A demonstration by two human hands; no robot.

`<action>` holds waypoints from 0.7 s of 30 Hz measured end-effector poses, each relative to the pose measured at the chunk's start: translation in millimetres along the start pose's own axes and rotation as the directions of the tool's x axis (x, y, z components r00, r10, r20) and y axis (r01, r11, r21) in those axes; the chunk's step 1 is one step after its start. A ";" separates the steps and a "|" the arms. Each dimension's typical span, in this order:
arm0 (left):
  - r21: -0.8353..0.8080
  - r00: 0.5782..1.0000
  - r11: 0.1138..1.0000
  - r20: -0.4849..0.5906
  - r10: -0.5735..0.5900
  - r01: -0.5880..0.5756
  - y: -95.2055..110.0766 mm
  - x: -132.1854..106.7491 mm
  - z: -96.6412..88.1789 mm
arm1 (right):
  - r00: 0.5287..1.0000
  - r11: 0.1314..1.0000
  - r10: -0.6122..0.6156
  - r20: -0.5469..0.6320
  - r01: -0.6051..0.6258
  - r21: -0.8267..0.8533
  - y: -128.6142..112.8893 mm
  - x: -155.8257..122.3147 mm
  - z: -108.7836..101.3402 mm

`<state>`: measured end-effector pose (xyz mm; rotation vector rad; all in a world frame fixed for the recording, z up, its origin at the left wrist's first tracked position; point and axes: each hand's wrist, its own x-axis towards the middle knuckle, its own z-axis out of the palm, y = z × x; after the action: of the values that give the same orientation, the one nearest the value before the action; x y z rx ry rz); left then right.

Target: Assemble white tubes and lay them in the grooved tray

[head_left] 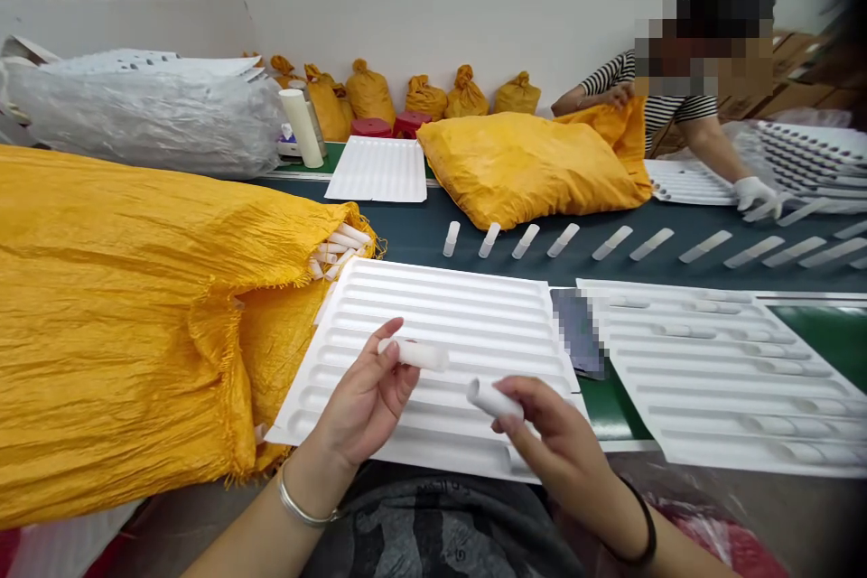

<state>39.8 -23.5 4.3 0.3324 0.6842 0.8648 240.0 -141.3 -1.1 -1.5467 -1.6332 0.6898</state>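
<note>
My left hand [362, 402] grips a white, slightly see-through plastic tube [425, 356] between thumb and fingers. In my right hand [559, 438] is a second white tube [491, 397], its hollow end facing my left hand. The two tubes are apart, held above a white grooved tray [447, 293]. One more tube [518, 459] lies in the tray's near groove, partly hidden by my right hand. To the left, an open yellow woven sack [135, 289] shows white tubes [345, 242] at its mouth.
Another grooved tray [650, 370] with several tubes lies to the right, beyond a phone [578, 334]. Tubes stand in a row on the dark conveyor belt [406, 230]. Across it, a co-worker's gloved hand [757, 196] touches the row near a full yellow sack [535, 163].
</note>
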 end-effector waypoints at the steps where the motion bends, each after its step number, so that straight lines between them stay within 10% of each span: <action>1: 0.030 1.000 1.000 0.019 0.007 -0.008 -5.1 -1.8 0.7 | 1.000 0.996 0.007 -0.008 -0.006 0.094 -2.6 7.4 -2.8; 5: 0.320 0.989 0.936 0.067 0.130 -0.145 -11.1 -7.0 -6.3 | 0.990 0.989 -0.129 -0.056 0.132 0.066 -9.7 35.1 -16.4; 11: 0.798 0.959 0.536 0.270 0.092 -0.276 7.3 -15.0 -15.4 | 0.885 0.891 -0.420 0.200 0.444 -0.096 -12.3 56.5 -30.8; 17: 0.890 0.921 0.237 0.373 0.115 -0.390 11.2 -16.4 -8.4 | 0.942 0.945 -0.298 0.151 0.314 -0.090 -4.7 60.4 -19.4; 21: 0.825 0.803 -0.034 0.558 0.207 -0.565 14.4 -12.4 -10.7 | 0.980 0.985 -0.161 0.119 0.166 -0.040 -2.2 63.0 -16.6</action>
<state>18.6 -24.3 9.1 2.0485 0.8436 0.7124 254.4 -81.4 20.3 -1.4102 -1.8535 0.6639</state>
